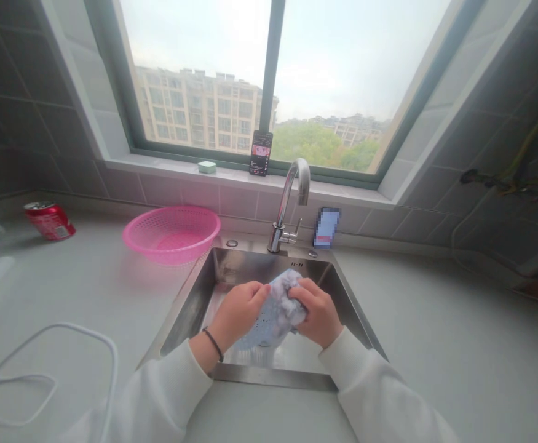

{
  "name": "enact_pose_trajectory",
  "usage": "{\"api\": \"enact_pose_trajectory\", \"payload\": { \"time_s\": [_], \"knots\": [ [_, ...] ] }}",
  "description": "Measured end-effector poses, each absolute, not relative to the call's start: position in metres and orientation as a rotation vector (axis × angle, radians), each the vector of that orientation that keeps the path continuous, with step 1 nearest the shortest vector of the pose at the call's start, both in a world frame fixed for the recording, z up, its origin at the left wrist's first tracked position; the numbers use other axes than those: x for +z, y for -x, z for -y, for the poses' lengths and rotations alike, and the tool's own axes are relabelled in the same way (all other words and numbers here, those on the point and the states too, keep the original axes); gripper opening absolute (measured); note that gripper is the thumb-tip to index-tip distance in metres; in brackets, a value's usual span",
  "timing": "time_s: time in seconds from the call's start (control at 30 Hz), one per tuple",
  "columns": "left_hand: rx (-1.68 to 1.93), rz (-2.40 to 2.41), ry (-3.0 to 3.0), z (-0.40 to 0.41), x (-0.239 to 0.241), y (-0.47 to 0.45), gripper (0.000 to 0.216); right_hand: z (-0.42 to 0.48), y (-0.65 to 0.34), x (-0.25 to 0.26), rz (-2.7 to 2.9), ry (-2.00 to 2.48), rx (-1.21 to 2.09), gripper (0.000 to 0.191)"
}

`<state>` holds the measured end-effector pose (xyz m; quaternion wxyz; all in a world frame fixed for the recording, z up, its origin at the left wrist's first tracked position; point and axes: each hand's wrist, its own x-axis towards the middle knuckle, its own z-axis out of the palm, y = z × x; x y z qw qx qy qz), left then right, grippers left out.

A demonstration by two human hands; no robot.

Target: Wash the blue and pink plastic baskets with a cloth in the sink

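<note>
Both hands are over the stainless steel sink. My left hand pinches the upper left edge of a pale blue piece with rows of small dark holes or marks. It looks like a perforated basket, but I cannot be sure of its kind. Fingers of my right hand are wrapped round a crumpled whitish cloth, which lies against the blue piece's right side. Part of the cloth is hidden by those fingers. The chrome faucet rises behind, apart from both hands.
Left of the sink stands a pink plastic colander, with a red can farther left. One phone leans at the window; another phone stands right of the faucet. A green box sits on the sill. A white cable loops at front left.
</note>
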<state>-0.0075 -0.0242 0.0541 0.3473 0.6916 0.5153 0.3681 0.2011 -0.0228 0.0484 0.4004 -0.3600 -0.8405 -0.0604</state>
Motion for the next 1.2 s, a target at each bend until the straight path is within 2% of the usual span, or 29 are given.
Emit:
{"api": "enact_pose_trajectory", "payload": {
  "time_s": [0.1, 0.27, 0.37, 0.5, 0.7, 0.9, 1.1, 1.2],
  "knots": [
    [0.974, -1.325, -1.779, 0.025, 0.053, 0.007, 0.041, 0.02, -0.205, 0.049, 2.035, 0.989, -0.162, 0.016],
    [0.987, -1.356, -1.835, 0.024, 0.05, 0.007, 0.034, 0.034, -0.189, 0.047, 2.351, 0.76, -0.09, 0.01],
    [0.991, -1.327, -1.784, 0.024, 0.05, 0.007, 0.032, 0.029, -0.193, 0.046, 2.278, 0.831, -0.085, 0.013],
    [0.946, -1.292, -1.696, 0.025, 0.052, 0.006, 0.032, 0.021, -0.202, 0.047, 2.061, 0.981, -0.099, 0.017],
    [1.002, -1.387, -1.834, 0.023, 0.051, 0.008, 0.039, 0.035, -0.189, 0.049, 2.31, 0.734, 0.06, 0.013],
    [0.951, -1.34, -1.728, 0.025, 0.053, 0.008, 0.043, 0.021, -0.203, 0.047, 1.995, 1.031, -0.072, 0.016],
    [1.003, -1.397, -1.826, 0.023, 0.053, 0.009, 0.042, 0.041, -0.183, 0.047, 2.347, 0.726, 0.003, 0.011],
    [0.995, -1.409, -1.807, 0.021, 0.053, 0.009, 0.041, 0.037, -0.185, 0.046, 2.245, 0.847, -0.005, 0.014]
  ]
}}
